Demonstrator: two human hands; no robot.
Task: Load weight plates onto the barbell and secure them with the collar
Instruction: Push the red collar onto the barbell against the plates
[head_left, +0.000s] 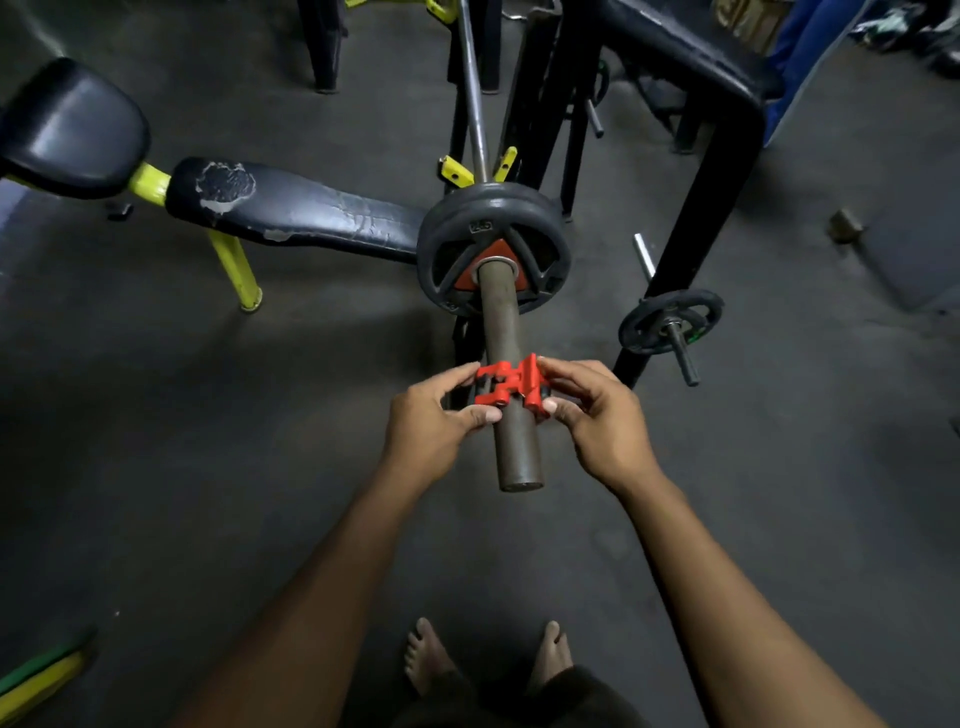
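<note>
The barbell sleeve (501, 306) points toward me from the rack, its end near the middle of the view. A dark weight plate (452, 228) with a red centre sits on the sleeve far from its end. A red clamp collar (506, 387) wraps the sleeve closer to me, well apart from the plate. My left hand (431, 421) pinches the collar's left side between thumb and fingers. My right hand (592, 410) pinches its right side the same way. The collar's underside is hidden by the sleeve.
A worn black bench (291, 208) with yellow legs lies to the left. The black rack frame (691, 218) stands on the right, with a small plate (670, 319) on a storage peg. A small block (844, 226) lies on the dark floor. My bare feet (488, 654) show below.
</note>
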